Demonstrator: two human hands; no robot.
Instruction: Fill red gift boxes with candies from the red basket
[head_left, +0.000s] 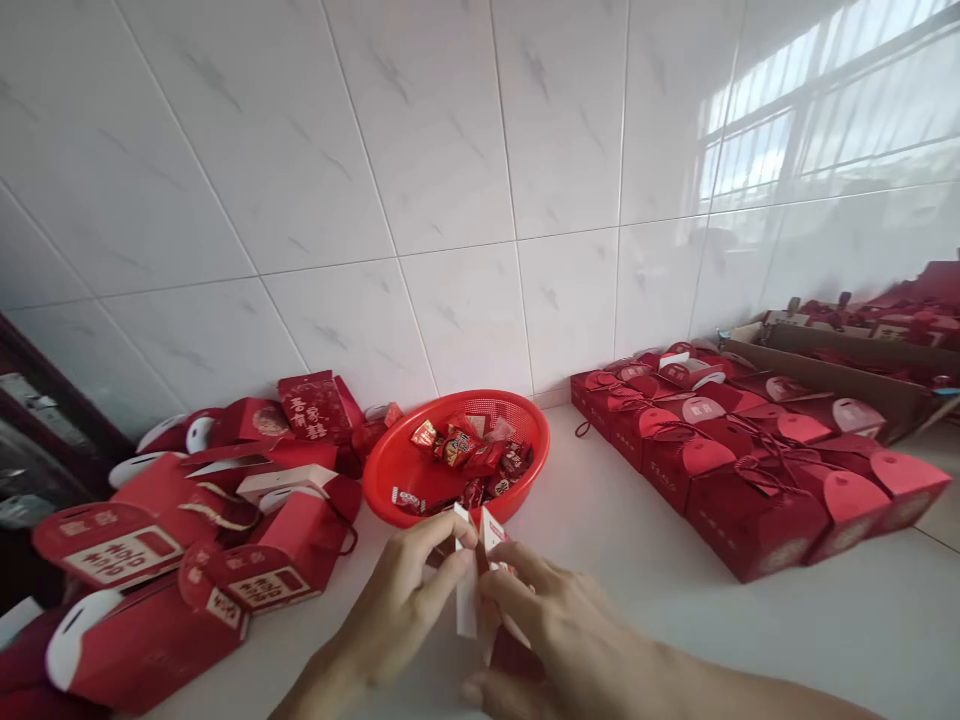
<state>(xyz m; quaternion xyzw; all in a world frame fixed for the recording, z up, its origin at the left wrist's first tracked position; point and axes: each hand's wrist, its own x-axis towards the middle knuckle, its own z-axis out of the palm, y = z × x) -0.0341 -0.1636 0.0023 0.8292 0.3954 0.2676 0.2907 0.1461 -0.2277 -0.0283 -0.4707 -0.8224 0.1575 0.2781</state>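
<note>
Between my hands is a small red candy box (517,652) with white inner faces, its top flaps standing up. My left hand (397,600) pinches the white flap on the box's left side between thumb and fingers. On the other side, my right hand (559,630) is wrapped round the box and hides much of it. Just beyond the box stands a red plastic basket (386,450) with wrapped candies (476,450) in it. What lies inside the box is mostly hidden by my fingers.
Red boxes (285,540) with white-lined flaps lie in a loose pile at the left. Closed red boxes (750,500) with cords stand in rows at the right. Behind them is a cardboard carton (825,355) with red items. A tiled wall (457,300) backs the white tabletop (637,570).
</note>
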